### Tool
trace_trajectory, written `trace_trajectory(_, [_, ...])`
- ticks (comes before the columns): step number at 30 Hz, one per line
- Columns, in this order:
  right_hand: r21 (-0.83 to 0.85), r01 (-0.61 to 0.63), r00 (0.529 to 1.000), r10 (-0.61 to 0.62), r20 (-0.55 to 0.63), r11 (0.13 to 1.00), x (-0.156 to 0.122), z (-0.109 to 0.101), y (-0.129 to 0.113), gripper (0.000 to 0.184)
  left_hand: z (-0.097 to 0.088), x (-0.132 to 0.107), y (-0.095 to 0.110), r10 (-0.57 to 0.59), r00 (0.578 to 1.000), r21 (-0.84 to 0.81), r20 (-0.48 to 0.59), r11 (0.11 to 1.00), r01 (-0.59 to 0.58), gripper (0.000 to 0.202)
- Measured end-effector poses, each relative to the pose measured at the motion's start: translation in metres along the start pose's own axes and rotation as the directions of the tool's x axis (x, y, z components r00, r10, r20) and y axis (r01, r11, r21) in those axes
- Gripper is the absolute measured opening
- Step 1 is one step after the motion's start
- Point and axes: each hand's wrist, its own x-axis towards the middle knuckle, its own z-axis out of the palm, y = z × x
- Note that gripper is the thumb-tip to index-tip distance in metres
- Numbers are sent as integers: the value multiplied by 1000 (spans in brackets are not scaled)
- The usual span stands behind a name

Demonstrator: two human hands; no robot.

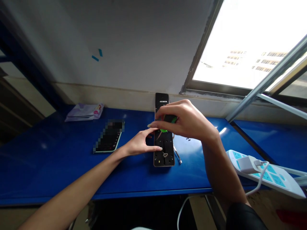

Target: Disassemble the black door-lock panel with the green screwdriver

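Note:
A long black panel (164, 153) with screw holes lies on the blue table (59, 166), running away from me toward the wall. My left hand (141, 143) rests against the panel's left edge, fingers stretched out and touching it. Above the panel's middle, my right hand (185, 119) is closed round a green-and-black tool (168, 123) that points down at the panel. A thin metal tool (177, 155) lies on the table just right of the panel. Tiny dark screws (188, 139) sit further right.
A phone (109, 140) lies left of my left hand. A pale packet (85, 111) sits at the back left by the wall. A white power strip (263, 172) with a plugged charger and cable rests at the right front edge. A window frame (242, 86) rises at the back right.

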Motion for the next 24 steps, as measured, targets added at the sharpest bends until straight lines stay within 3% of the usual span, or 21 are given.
trace_trajectory(3, [39,50,998,-51,31,998,1,-1,3,31,0,0,0,24,1000,-8,12,1000,-24,83])
trace_trajectory(7, [49,98,994,-100,48,994,-1,-4,6,19,-2,0,2,37,999,-23,34,999,-36,82])
trace_trajectory(13, [60,112,993,-114,41,992,-5,-4,8,56,-3,-1,4,30,999,-6,25,1000,-30,84])
trace_trajectory(15, [43,107,994,-108,25,993,-5,-3,7,52,-2,-1,4,24,1000,21,18,999,-24,84])
trace_trajectory(18, [28,60,998,-60,6,998,-3,-1,6,32,-3,0,3,14,1000,63,9,998,-15,81])
trace_trajectory(24, [37,66,997,-65,-30,997,1,1,7,33,-3,0,2,28,999,88,25,996,-30,82])
